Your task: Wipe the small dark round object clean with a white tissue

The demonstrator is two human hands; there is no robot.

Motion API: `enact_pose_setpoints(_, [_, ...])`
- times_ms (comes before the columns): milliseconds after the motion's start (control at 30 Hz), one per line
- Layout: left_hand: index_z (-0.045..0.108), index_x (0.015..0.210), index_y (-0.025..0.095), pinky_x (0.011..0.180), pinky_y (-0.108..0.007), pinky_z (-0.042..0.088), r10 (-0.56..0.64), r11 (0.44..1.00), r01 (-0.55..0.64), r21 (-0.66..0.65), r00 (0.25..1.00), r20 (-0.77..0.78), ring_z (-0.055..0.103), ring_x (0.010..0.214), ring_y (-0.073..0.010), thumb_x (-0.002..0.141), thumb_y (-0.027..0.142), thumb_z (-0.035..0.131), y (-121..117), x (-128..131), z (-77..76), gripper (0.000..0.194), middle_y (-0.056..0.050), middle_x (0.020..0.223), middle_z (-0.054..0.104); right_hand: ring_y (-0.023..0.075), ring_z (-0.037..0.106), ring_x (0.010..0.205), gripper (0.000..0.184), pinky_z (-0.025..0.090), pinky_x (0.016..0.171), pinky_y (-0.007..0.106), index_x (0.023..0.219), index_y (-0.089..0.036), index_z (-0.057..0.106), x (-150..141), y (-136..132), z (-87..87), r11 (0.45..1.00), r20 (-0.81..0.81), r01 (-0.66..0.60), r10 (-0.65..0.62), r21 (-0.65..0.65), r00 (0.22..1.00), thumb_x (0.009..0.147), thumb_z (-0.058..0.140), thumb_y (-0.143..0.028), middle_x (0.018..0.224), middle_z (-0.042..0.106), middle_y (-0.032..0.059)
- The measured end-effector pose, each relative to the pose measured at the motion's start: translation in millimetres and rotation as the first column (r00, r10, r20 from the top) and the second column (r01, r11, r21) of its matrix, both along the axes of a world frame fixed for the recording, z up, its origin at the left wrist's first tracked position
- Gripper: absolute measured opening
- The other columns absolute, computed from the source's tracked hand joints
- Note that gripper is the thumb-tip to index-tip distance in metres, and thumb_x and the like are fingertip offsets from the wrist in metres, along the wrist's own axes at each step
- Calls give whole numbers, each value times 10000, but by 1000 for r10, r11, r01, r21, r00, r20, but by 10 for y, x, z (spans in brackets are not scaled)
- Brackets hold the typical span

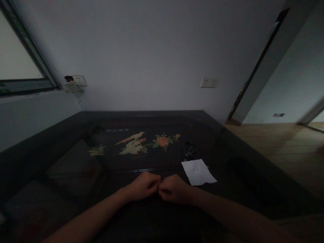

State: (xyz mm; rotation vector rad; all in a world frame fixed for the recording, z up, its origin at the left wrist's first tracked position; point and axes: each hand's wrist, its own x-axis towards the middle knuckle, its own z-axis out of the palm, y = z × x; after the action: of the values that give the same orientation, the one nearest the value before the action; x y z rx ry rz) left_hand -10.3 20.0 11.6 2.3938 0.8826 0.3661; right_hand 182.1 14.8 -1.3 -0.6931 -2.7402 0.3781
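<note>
My left hand (pixel 143 185) and my right hand (pixel 174 189) rest side by side on a dark glossy table (pixel 76 162), fingertips meeting in the middle. Both hands have their fingers curled in a pinch; whatever sits between them is too small and dim to name. A white paper sheet (pixel 198 172) lies flat just to the right of my right hand. Beyond it sits a small dark shiny object (pixel 189 150).
The tabletop bears an inlaid bird and flower picture (pixel 141 141). A window (pixel 17 67) is at the left, wall sockets (pixel 209 82) are on the back wall, and a wooden floor (pixel 278 148) with a doorway lies to the right.
</note>
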Motion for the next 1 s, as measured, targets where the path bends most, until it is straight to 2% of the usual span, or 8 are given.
enact_pose_setpoints(533, [463, 660, 170, 550, -198, 295, 27, 1000, -27, -3, 1000, -11, 427, 559, -86, 778, 121, 447, 25, 26, -10, 128, 38, 607, 489, 91, 492, 540, 152, 283, 533, 228, 651, -163, 567, 2, 26, -22, 1000, -19, 2, -3, -19, 1000, 799, 537, -176, 617, 607, -10])
enact_pose_setpoints(1000, [475, 660, 167, 561, -198, 313, 35, 999, -35, -20, 999, 4, 433, 572, -90, 778, 120, 450, 10, 28, 21, 129, 31, 617, 503, 97, 512, 559, 146, 296, 541, 226, 674, -167, 565, 1, 27, -47, 1000, -32, -8, 8, -19, 999, 814, 525, -178, 634, 611, -8])
